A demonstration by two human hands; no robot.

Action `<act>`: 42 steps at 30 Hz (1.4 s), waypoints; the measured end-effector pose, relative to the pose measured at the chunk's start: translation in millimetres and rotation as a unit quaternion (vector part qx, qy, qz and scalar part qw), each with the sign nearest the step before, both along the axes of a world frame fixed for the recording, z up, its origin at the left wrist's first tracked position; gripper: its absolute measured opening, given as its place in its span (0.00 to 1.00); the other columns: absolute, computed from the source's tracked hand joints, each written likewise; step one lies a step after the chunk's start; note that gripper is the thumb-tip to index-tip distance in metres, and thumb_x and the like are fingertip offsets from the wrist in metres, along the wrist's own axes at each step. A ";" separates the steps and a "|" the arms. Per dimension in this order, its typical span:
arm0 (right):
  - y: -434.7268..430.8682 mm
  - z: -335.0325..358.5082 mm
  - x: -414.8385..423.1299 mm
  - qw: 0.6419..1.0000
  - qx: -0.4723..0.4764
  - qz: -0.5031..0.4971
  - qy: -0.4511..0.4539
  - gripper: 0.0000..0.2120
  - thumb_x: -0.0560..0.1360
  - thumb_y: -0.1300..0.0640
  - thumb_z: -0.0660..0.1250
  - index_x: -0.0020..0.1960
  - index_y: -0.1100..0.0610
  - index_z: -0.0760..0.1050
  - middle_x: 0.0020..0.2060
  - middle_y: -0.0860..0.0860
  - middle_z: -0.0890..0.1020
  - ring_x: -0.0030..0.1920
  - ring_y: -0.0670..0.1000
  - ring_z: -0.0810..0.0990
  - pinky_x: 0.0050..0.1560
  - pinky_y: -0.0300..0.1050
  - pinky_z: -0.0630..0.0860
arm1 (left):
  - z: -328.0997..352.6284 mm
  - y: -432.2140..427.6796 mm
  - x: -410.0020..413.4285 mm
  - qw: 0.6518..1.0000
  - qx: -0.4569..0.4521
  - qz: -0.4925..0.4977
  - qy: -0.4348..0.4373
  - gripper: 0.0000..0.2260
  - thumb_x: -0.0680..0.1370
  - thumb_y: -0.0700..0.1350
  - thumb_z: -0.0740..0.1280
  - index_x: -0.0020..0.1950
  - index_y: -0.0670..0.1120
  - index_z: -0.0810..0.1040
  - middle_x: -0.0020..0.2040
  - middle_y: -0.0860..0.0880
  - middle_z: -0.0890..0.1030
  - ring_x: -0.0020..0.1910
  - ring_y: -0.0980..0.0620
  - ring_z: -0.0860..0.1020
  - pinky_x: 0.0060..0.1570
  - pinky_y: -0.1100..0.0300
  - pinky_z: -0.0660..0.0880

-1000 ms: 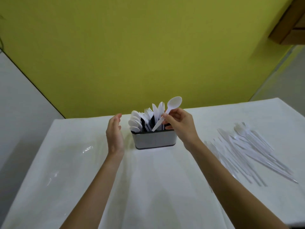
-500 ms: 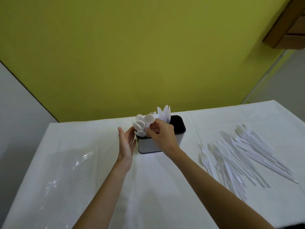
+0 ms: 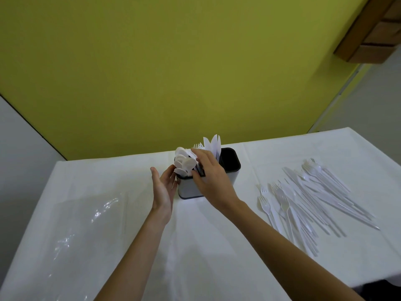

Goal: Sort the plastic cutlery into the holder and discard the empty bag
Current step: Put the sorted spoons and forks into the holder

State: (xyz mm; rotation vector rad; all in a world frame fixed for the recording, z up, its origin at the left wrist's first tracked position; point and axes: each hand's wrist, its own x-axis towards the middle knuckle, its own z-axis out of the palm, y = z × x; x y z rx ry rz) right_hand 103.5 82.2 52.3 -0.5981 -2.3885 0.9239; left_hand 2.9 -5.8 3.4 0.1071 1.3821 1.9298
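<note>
We see the loose cutlery (image 3: 303, 196), forks and knives, fanned out at three o'clock from the holder (image 3: 187, 190), well apart from it. A clear empty bag (image 3: 86, 213) lies flat at eight o'clock. The holder stands mid-table with spoons (image 3: 183, 162), forks (image 3: 198, 146) and knives (image 3: 213, 143) upright inside. The right hand (image 3: 208, 174) hangs over its front rim, fingers spread and grasping nothing, hiding part of the front wall. The left hand (image 3: 163, 190) is released, palm towards the holder's nine o'clock side. A white cloth covers the table (image 3: 206, 246); a yellow-green wall (image 3: 173, 72) rises behind, with a wooden shelf (image 3: 373, 35) at two o'clock.
</note>
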 end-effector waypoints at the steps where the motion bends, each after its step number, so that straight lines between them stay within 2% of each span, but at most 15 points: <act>1: -2.7 -1.2 2.7 0.999 0.033 0.018 -0.003 0.21 0.79 0.60 0.60 0.72 0.56 0.65 0.68 0.51 0.71 0.66 0.50 0.69 0.59 0.43 0.71 | 0.3 -0.3 1.0 1.000 0.001 -0.002 0.001 0.34 0.81 0.63 0.40 0.71 0.42 0.69 0.68 0.46 0.74 0.69 0.51 0.70 0.72 0.54 0.62; 3: -6.8 -5.5 5.7 0.994 0.095 0.047 -0.016 0.22 0.79 0.60 0.54 0.73 0.59 0.63 0.71 0.53 0.68 0.70 0.50 0.66 0.64 0.40 0.66 | 0.7 -0.9 2.4 1.000 0.002 -0.006 0.002 0.34 0.81 0.62 0.40 0.71 0.41 0.68 0.68 0.45 0.74 0.69 0.51 0.70 0.72 0.54 0.62; 6: -9.3 -13.7 9.1 0.988 0.136 0.055 -0.040 0.24 0.78 0.60 0.51 0.72 0.64 0.63 0.70 0.58 0.69 0.68 0.55 0.69 0.65 0.40 0.63 | -0.4 -3.4 4.4 1.000 0.002 -0.006 -0.001 0.34 0.80 0.63 0.40 0.72 0.41 0.67 0.70 0.45 0.72 0.70 0.51 0.69 0.72 0.54 0.61; 10: -8.0 -21.5 13.7 0.982 0.162 0.066 -0.065 0.24 0.77 0.64 0.54 0.72 0.65 0.63 0.70 0.59 0.69 0.69 0.58 0.69 0.68 0.50 0.68 | 1.2 -6.4 7.9 1.000 0.001 -0.008 0.001 0.34 0.80 0.63 0.39 0.73 0.41 0.66 0.71 0.46 0.71 0.71 0.52 0.68 0.73 0.55 0.60; 12: -8.5 -22.5 15.7 0.980 0.170 0.076 -0.069 0.24 0.77 0.63 0.52 0.73 0.65 0.61 0.71 0.59 0.68 0.70 0.57 0.67 0.68 0.52 0.67 | 3.5 -7.5 10.0 1.000 0.000 -0.010 0.005 0.34 0.81 0.62 0.39 0.73 0.41 0.66 0.71 0.46 0.71 0.71 0.52 0.67 0.72 0.56 0.60; 15: -9.2 -21.9 19.1 0.981 0.162 0.082 -0.061 0.25 0.78 0.62 0.51 0.75 0.64 0.57 0.74 0.56 0.62 0.74 0.53 0.59 0.72 0.46 0.60 | 6.9 -10.7 11.1 1.000 -0.007 -0.006 0.013 0.34 0.80 0.63 0.39 0.73 0.41 0.65 0.72 0.47 0.70 0.72 0.52 0.66 0.73 0.55 0.59; 19: -5.9 -15.6 31.7 0.991 0.117 0.063 -0.032 0.27 0.79 0.65 0.55 0.76 0.61 0.53 0.76 0.53 0.58 0.76 0.48 0.54 0.74 0.38 0.52 | 22.4 -10.1 9.5 0.995 -0.034 0.045 0.087 0.31 0.82 0.59 0.40 0.73 0.42 0.67 0.72 0.47 0.70 0.72 0.52 0.65 0.73 0.56 0.58; 23: 11.2 -8.9 60.7 0.997 0.075 0.001 0.013 0.27 0.78 0.66 0.56 0.76 0.60 0.55 0.75 0.52 0.60 0.75 0.47 0.57 0.73 0.38 0.56 | 52.1 2.9 7.2 0.978 -0.022 0.087 0.187 0.26 0.84 0.54 0.42 0.72 0.41 0.67 0.72 0.46 0.69 0.72 0.53 0.65 0.73 0.58 0.58; 25: 25.1 -10.4 80.0 0.996 0.073 -0.044 0.032 0.26 0.79 0.64 0.56 0.76 0.60 0.57 0.74 0.53 0.63 0.74 0.48 0.60 0.72 0.39 0.57 | 64.3 15.0 8.8 0.969 -0.016 0.086 0.231 0.26 0.83 0.56 0.45 0.71 0.43 0.68 0.72 0.48 0.70 0.72 0.56 0.65 0.70 0.62 0.59; 29: 53.5 -16.7 120.6 0.988 0.070 -0.129 0.044 0.22 0.80 0.59 0.54 0.74 0.60 0.61 0.72 0.53 0.67 0.71 0.48 0.64 0.70 0.30 0.56 | 84.0 42.0 29.7 0.944 -0.017 0.063 0.325 0.28 0.78 0.58 0.47 0.70 0.46 0.70 0.70 0.54 0.70 0.69 0.63 0.65 0.66 0.71 0.60; 31: 67.3 -19.9 141.8 0.985 0.064 -0.152 0.039 0.22 0.79 0.58 0.54 0.73 0.60 0.63 0.70 0.54 0.68 0.70 0.48 0.65 0.68 0.27 0.55 | 93.2 55.6 48.8 0.929 -0.017 0.045 0.368 0.26 0.78 0.56 0.47 0.70 0.45 0.70 0.67 0.56 0.71 0.66 0.66 0.66 0.62 0.76 0.60; 34: 90.0 -25.8 178.3 0.980 0.058 -0.188 0.029 0.21 0.79 0.58 0.54 0.71 0.60 0.65 0.68 0.54 0.71 0.68 0.48 0.67 0.66 0.26 0.56 | 97.6 79.3 87.2 0.913 -0.017 0.015 0.407 0.23 0.79 0.53 0.50 0.67 0.45 0.73 0.57 0.60 0.75 0.54 0.75 0.70 0.56 0.79 0.62; 36: 100.3 -31.2 197.9 0.978 0.054 -0.202 0.021 0.20 0.79 0.59 0.55 0.69 0.61 0.68 0.66 0.55 0.73 0.67 0.49 0.69 0.65 0.28 0.57 | 90.0 92.0 108.3 0.908 -0.018 -0.008 0.418 0.18 0.79 0.52 0.54 0.62 0.47 0.76 0.56 0.58 0.77 0.53 0.71 0.73 0.53 0.77 0.65; 38: 108.2 -40.6 218.6 0.977 0.047 -0.210 0.004 0.17 0.80 0.60 0.56 0.68 0.61 0.69 0.65 0.55 0.74 0.65 0.51 0.71 0.64 0.33 0.62 | 72.1 103.4 127.6 0.911 -0.041 -0.025 0.410 0.13 0.77 0.52 0.58 0.55 0.50 0.78 0.53 0.53 0.80 0.49 0.61 0.76 0.47 0.72 0.69; 42: 126.2 -63.0 261.7 0.973 0.003 -0.232 -0.019 0.15 0.79 0.64 0.60 0.65 0.59 0.72 0.60 0.52 0.77 0.60 0.52 0.75 0.61 0.46 0.72 | 18.5 121.1 159.1 0.906 -0.169 -0.080 0.381 0.05 0.78 0.47 0.62 0.51 0.51 0.77 0.49 0.48 0.81 0.42 0.55 0.76 0.41 0.66 0.70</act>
